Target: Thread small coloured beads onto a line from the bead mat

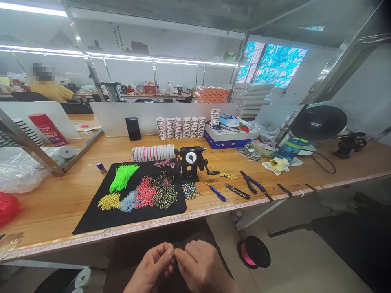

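My left hand [155, 266] and my right hand [200, 264] meet in front of the bench edge, below the tabletop. Both are closed, thumbs and fingertips pinched close together. Whatever lies between the fingertips is too small to make out. Beyond them, a black mat [128, 217] carries heaps of small parts: yellow pieces [109, 201], grey-blue pieces [128, 200], red pieces [145, 192] and dark green-brown pieces [165, 197]. A bundle of bright green strands [124, 177] lies at its back left. Behind the mat, a black hand-cranked winder [188, 165] bears a row of white spools [152, 153].
Right of the mat lie multicoloured beads [190, 190], a blue screwdriver [216, 192], thread snips [236, 191], pliers [253, 182] and a yellow cutter [228, 176]. Spool stacks [181, 128] and a phone [133, 129] stand behind. A pink-wound reel [254, 252] is on the floor. A person [50, 89] sits far left.
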`<state>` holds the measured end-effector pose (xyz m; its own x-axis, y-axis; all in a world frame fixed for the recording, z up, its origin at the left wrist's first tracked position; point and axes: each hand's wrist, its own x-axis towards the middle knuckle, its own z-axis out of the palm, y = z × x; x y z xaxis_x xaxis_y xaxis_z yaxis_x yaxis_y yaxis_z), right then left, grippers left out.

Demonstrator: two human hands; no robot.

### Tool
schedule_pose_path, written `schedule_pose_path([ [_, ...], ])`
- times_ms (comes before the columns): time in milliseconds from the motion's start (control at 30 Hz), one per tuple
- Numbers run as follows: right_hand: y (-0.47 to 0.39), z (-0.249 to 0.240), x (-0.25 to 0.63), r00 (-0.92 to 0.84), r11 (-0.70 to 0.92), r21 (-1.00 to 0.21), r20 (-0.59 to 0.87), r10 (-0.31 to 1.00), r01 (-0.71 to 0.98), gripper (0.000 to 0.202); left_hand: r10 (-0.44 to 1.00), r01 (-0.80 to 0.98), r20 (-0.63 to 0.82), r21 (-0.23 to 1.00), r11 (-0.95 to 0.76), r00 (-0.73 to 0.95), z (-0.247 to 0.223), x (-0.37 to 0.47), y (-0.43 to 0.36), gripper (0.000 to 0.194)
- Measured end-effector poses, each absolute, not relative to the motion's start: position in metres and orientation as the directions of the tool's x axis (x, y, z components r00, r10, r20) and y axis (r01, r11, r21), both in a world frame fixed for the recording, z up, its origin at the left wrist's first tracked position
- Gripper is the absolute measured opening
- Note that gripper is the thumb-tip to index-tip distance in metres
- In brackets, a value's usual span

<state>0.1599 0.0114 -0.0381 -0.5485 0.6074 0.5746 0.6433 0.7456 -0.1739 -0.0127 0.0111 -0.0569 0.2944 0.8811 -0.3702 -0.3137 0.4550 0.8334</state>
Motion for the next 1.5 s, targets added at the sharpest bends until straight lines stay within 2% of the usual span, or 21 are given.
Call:
schedule_pose_path([
  [33,0.012,-0.038,0.16,-0.559,0.75,-0.152,0.575,0.597,0.644,0.027,0.881,-0.32,-0.377,0.829,0.458,0.285,-0.059,-0.012,0.01,0.047],
  [100,0.012,-0.039,0.161,-0.514,0.728,-0.213,0.582,0.63,0.652,0.026,0.884,-0.331,-0.391,0.824,0.46,0.254,-0.062,-0.011,0.009,0.044],
  [233,0.009,-0.04,0.159,-0.337,0.597,-0.532,0.509,0.792,0.601,0.018,0.892,-0.315,-0.409,0.835,0.451,0.192,-0.057,-0.016,0.008,0.037],
  [333,0.007,-0.04,0.157,-0.293,0.523,-0.646,0.437,0.85,0.555,0.015,0.914,-0.27,-0.382,0.873,0.406,0.137,-0.048,-0.017,0.005,0.042],
  [467,0.005,-0.041,0.154,-0.27,0.558,-0.64,0.496,0.825,0.529,0.017,0.944,-0.245,-0.328,0.912,0.328,0.042,-0.041,-0.011,0.0,0.041],
  [600,0.005,-0.043,0.153,-0.271,0.585,-0.603,0.533,0.801,0.542,0.017,0.958,-0.235,-0.285,0.929,0.285,0.036,-0.044,-0.011,-0.001,0.036],
  [800,0.006,-0.04,0.15,-0.281,0.556,-0.618,0.49,0.825,0.555,0.016,0.958,-0.092,-0.234,0.964,0.251,0.164,-0.054,-0.024,0.002,0.029],
  [1067,0.007,-0.042,0.149,-0.292,0.529,-0.609,0.45,0.844,0.591,0.015,0.971,0.037,-0.138,0.99,0.133,0.196,-0.054,-0.025,0.002,0.027],
  [1300,0.008,-0.039,0.149,-0.284,0.462,-0.712,0.364,0.887,0.529,0.014,0.958,-0.041,-0.215,0.973,0.226,0.192,-0.055,-0.026,0.005,0.03],
  [1500,0.006,-0.037,0.15,-0.281,0.48,-0.701,0.389,0.877,0.528,0.014,0.961,-0.064,-0.215,0.971,0.229,0.176,-0.056,-0.024,0.004,0.029],
])
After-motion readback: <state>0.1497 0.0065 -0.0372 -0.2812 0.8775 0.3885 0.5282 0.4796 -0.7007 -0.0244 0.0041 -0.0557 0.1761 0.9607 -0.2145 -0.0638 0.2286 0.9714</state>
